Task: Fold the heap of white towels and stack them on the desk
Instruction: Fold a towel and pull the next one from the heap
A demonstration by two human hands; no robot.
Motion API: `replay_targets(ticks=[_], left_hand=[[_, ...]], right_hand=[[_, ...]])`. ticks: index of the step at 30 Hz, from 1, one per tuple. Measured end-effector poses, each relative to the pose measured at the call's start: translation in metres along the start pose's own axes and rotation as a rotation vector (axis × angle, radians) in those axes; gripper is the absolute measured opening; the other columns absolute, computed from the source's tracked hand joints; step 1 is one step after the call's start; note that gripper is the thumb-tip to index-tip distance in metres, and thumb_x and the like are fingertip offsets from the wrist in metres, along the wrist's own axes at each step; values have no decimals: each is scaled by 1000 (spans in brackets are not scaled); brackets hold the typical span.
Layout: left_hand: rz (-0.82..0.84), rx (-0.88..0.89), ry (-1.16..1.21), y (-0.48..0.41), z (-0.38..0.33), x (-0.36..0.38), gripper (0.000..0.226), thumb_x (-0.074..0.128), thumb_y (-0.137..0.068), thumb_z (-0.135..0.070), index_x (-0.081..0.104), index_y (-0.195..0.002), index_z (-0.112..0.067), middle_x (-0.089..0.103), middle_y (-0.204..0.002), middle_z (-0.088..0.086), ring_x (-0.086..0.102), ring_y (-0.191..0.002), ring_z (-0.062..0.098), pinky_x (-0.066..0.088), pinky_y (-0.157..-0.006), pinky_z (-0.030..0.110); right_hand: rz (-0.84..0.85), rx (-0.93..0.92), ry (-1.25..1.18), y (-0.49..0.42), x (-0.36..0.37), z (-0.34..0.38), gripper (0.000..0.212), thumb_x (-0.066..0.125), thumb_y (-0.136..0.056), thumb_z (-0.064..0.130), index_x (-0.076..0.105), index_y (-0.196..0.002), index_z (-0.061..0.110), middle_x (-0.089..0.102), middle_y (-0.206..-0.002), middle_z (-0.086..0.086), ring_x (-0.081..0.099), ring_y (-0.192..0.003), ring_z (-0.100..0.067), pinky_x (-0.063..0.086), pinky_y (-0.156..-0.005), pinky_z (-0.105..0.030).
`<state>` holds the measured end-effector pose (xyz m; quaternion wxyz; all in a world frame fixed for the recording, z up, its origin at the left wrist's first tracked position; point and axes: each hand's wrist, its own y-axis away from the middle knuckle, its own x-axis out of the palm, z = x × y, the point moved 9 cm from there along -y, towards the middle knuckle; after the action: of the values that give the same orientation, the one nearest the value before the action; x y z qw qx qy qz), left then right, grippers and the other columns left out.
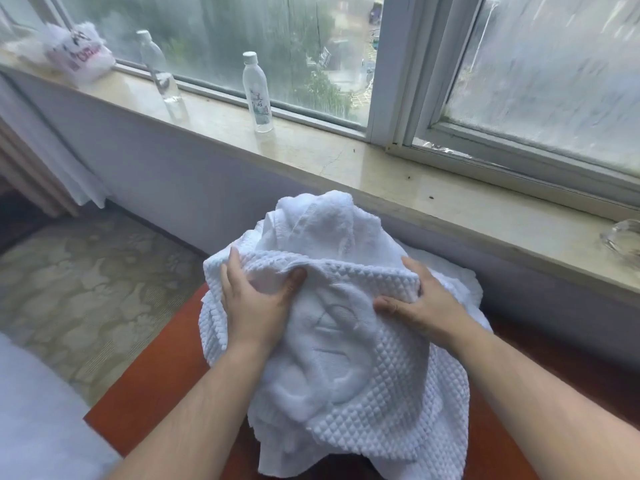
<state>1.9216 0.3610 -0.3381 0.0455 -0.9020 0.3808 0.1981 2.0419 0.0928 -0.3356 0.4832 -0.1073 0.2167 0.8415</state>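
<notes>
White waffle cloth fills the middle of my view: the top towel (363, 375) drapes over the heap (322, 220), which sits at the far end of the desk (156, 393) and spills toward its near edge. My left hand (254, 303) pinches the towel's upper hem, fingers curled over the back and thumb pressed on the front. My right hand (424, 306) grips the same hem further along, thumb laid on the face. Both are over the desk's far half, with the heap's crest just beyond them.

I judge the step in hand to be freeing this one towel from the heap so it can be folded. To do it well I would lift the hem straight up off the desk until the lower edge hangs free, checking that no cloth beneath comes with it. Then I would slide each hand outward along the hem to find a corner, since I cannot make out either corner and the cloth bunches by my left thumb. The desk's bare near-left part looks the best place to lay it flat. No folded stack shows on the desk yet.
</notes>
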Motion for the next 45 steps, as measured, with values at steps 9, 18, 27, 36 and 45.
replay_targets(ticks=[9,18,27,36,45], left_hand=[[210,-2,26,16,-8,4,74,70,-56,-84,61,-118,-45,68,-119,-7,65,-110,11,51,-99,44],[196,134,228,109,-76,1,45,75,-60,-75,67,-98,-52,75,-93,-19,71,-86,0,53,-76,23],[266,246,287,252,-154,43,53,72,-67,-72,70,-103,-33,75,-95,-11,71,-91,9,56,-90,44],[551,335,484,368,-229,173,59,65,-74,-78,72,-107,-30,76,-103,-7,71,-99,10,58,-87,37],[655,384,190,367,-188,278,12,61,-80,-61,63,-86,-51,67,-88,-25,63,-82,-5,53,-75,31]], right_hand=[[39,-21,-200,16,10,3,23,90,-75,25,75,-93,26,78,-96,2,74,-95,-17,57,-76,-29],[-26,-173,-694,104,-28,13,43,79,-75,18,69,-116,10,73,-112,-21,71,-102,-36,59,-76,-37],[-139,-323,-750,239,-120,7,57,82,-76,34,67,-120,0,69,-114,-28,69,-102,-40,55,-88,-49],[-433,-442,-787,351,-260,-20,42,75,-88,25,68,-117,-3,67,-112,-29,67,-101,-38,54,-90,-48],[-719,-43,-451,357,-308,-155,30,80,-85,21,72,-112,10,75,-108,-14,70,-105,-35,55,-95,-53]])
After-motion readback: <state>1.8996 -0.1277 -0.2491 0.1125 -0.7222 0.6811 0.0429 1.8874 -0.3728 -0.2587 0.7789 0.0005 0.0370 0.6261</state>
